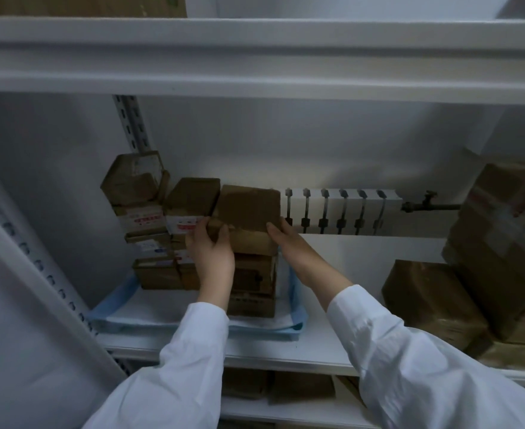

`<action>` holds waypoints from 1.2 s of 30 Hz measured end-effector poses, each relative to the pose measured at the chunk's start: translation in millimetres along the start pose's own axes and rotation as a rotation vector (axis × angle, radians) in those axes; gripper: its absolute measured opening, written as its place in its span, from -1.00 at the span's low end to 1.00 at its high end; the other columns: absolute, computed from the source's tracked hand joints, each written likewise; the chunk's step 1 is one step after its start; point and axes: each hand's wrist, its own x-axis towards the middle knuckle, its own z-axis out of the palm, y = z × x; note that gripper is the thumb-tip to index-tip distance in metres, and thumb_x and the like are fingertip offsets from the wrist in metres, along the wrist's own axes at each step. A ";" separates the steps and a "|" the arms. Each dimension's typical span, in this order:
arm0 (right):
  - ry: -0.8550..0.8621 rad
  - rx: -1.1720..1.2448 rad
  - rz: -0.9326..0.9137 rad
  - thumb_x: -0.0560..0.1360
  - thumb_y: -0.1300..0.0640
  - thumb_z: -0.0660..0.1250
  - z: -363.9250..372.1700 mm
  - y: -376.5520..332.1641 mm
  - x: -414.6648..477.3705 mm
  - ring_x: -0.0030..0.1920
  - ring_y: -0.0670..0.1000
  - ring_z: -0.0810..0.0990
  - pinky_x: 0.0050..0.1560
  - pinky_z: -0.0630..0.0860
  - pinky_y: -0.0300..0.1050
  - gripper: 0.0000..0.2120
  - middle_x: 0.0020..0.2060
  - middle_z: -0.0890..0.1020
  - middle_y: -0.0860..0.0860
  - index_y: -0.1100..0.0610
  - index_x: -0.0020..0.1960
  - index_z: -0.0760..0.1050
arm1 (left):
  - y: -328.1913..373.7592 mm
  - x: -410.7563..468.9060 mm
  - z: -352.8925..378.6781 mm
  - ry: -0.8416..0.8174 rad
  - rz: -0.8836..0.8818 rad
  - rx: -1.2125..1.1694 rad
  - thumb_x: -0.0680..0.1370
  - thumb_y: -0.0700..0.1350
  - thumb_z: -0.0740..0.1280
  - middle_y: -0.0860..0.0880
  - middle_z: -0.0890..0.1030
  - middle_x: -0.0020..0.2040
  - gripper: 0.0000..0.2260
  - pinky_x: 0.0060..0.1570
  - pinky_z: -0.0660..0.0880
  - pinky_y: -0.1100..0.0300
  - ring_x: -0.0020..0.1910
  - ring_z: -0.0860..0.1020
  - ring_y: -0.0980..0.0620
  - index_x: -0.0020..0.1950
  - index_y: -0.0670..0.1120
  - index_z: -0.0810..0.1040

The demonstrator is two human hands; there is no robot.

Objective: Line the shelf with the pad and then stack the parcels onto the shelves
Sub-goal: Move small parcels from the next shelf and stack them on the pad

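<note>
A white pad with blue edges [125,311] lies on the left part of the white shelf [323,348]. Three stacks of brown cardboard parcels stand on the pad. The top parcel [249,209] of the right-hand stack is held from both sides: my left hand [211,252] grips its left front corner and my right hand [289,243] presses its right side. To the left stand the other stacked parcels [149,224], some with white labels. Both arms wear white sleeves.
Larger taped brown boxes [499,252] fill the right end of the shelf. A white radiator with a pipe [341,212] shows behind. An upper shelf beam [255,54] hangs close overhead, a perforated post [38,264] stands left, and more parcels [279,388] lie on the lower shelf.
</note>
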 end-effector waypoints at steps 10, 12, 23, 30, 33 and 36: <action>0.200 0.063 0.022 0.60 -0.13 0.08 -31.7 8.3 -17.4 0.51 0.08 0.15 0.43 0.14 -0.01 -0.42 0.53 0.15 0.02 0.03 0.54 0.02 | 21.7 -29.2 20.8 0.161 0.229 0.090 0.48 -0.21 0.34 -0.18 0.31 0.37 -0.55 0.36 0.20 0.05 0.38 0.24 -0.15 0.35 -0.16 0.35; 0.281 0.042 0.005 0.60 -0.11 0.09 -51.9 17.2 -22.7 0.48 0.07 0.20 0.38 0.18 -0.05 -0.46 0.50 0.21 0.03 0.05 0.52 0.10 | 29.7 -41.8 38.8 0.101 0.381 0.087 0.45 -0.24 0.36 -0.23 0.36 0.32 -0.61 0.33 0.20 0.15 0.35 0.28 -0.18 0.27 -0.20 0.44; 0.686 -0.333 0.250 0.51 -0.24 0.20 -167.3 78.8 -51.0 0.45 0.18 0.24 0.42 0.23 0.11 -0.35 0.47 0.26 0.09 0.03 0.49 0.17 | 48.7 -123.4 150.7 -0.466 0.136 -0.133 0.50 -0.26 0.31 -0.10 0.46 0.22 -0.66 0.04 0.40 0.28 0.11 0.44 0.03 0.28 -0.15 0.42; 0.620 -0.388 0.497 0.49 -0.24 0.21 -216.4 114.6 -63.8 0.45 0.22 0.18 0.46 0.13 0.12 -0.31 0.47 0.19 0.12 0.05 0.50 0.12 | 31.5 -162.5 190.9 -0.863 -0.688 -0.224 0.55 -0.19 0.29 -0.10 0.45 0.06 -0.69 0.09 0.38 0.11 0.06 0.39 -0.09 0.28 -0.17 0.37; 0.528 -0.365 0.511 0.49 -0.14 0.29 -229.9 127.6 -67.2 0.48 0.20 0.13 0.45 0.09 0.10 -0.28 0.48 0.15 0.15 0.12 0.51 0.09 | 20.2 -177.7 202.1 -0.888 -0.788 -0.200 0.57 -0.17 0.25 -0.05 0.43 -0.11 -0.79 0.13 0.40 0.05 0.01 0.38 -0.09 0.19 -0.13 0.37; 0.497 -0.344 0.523 0.50 -0.12 0.28 -233.9 135.7 -64.6 0.49 0.18 0.11 0.46 0.06 0.10 -0.29 0.49 0.14 0.14 0.12 0.51 0.08 | 6.3 -187.9 214.9 -0.924 -0.845 -0.159 0.58 -0.15 0.23 -0.09 0.50 -0.15 -0.79 0.14 0.46 -0.02 -0.06 0.47 -0.10 0.20 -0.15 0.44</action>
